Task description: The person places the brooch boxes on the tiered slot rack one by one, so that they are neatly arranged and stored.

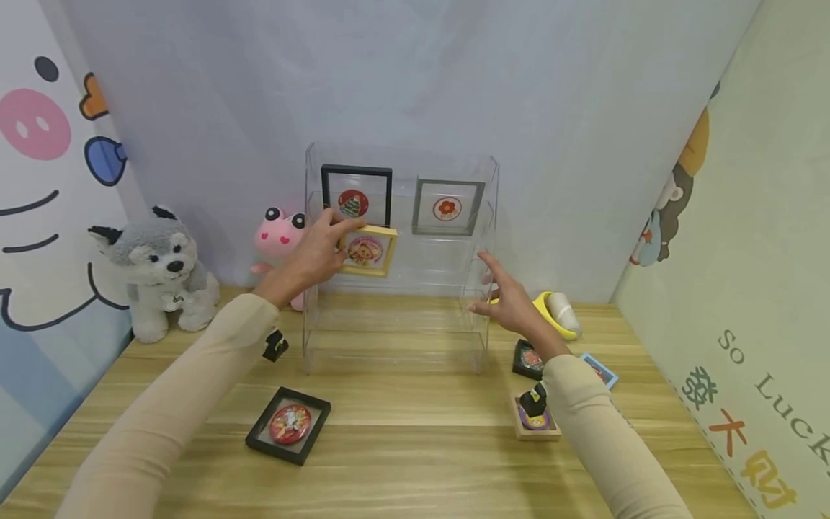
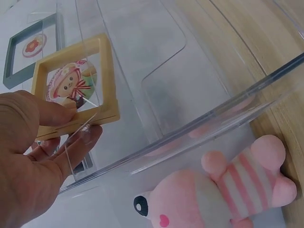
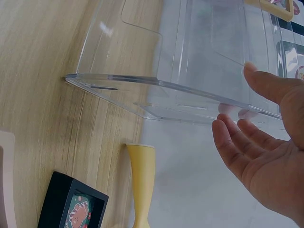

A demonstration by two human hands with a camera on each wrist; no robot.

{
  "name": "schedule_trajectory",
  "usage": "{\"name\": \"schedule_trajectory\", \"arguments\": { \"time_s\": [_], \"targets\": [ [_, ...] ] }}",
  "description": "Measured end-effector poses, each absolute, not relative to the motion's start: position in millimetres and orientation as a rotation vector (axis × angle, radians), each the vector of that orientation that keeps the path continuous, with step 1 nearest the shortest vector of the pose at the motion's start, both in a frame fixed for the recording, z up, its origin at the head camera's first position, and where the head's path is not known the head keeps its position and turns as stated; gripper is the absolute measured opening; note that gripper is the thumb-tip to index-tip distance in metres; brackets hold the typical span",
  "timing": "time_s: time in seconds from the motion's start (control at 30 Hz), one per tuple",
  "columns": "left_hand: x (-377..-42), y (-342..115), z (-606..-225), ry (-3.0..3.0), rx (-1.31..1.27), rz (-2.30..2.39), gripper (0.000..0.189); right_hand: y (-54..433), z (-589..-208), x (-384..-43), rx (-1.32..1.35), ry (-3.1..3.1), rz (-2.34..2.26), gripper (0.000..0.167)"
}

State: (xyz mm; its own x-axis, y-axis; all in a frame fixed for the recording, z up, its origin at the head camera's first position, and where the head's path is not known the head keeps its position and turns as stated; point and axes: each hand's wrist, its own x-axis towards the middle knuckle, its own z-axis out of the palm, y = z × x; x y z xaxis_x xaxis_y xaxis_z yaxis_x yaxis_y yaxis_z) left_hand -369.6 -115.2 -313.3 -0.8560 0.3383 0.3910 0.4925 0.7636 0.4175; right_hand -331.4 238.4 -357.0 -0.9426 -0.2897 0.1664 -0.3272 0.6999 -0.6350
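Note:
In the head view my left hand (image 1: 319, 249) pinches a yellow picture frame (image 1: 385, 252) by its left side, at the middle of a transparent stepped display rack (image 1: 395, 355). The left wrist view shows the thumb on the front of the frame (image 2: 110, 78) and the fingers behind it; inside is a round badge with a cartoon face. My right hand (image 1: 512, 299) is at the rack's right side panel, its thumb and fingers spread, fingertips right beside the panel's edge. A black frame (image 1: 357, 169) and a grey-green frame (image 1: 447, 232) stand on the upper tier.
A black frame with a red badge (image 1: 288, 454) lies at front left. Right of the rack are a small black frame (image 1: 519, 367), a blue frame (image 1: 609, 376), a wooden frame (image 1: 538, 435) and a yellow-and-white object (image 1: 564, 313). A husky plush (image 1: 162, 252) and pink plush (image 1: 275, 238) sit left.

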Motion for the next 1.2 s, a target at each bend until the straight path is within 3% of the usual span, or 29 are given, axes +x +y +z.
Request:
{"name": "schedule_trajectory", "arguments": {
  "time_s": [0.67, 1.0, 1.2],
  "targets": [
    [-361.7, -116.2, -297.3, -2.705, -0.588, -0.797, 0.057, 238.4, -356.7, -330.9, 0.518, -2.848, 1.091, 0.094],
    [-329.5, -138.0, -301.5, -2.386, -0.746, -0.894, 0.034, 238.9, -355.8, -330.8, 0.506, -2.862, 1.084, 0.094],
    [-302.3, -160.8, -324.3, -2.46, -0.859, -0.899, 0.036, 237.8, -355.9, -330.2, 0.506, -2.862, 1.096, 0.095]
  ]
}}
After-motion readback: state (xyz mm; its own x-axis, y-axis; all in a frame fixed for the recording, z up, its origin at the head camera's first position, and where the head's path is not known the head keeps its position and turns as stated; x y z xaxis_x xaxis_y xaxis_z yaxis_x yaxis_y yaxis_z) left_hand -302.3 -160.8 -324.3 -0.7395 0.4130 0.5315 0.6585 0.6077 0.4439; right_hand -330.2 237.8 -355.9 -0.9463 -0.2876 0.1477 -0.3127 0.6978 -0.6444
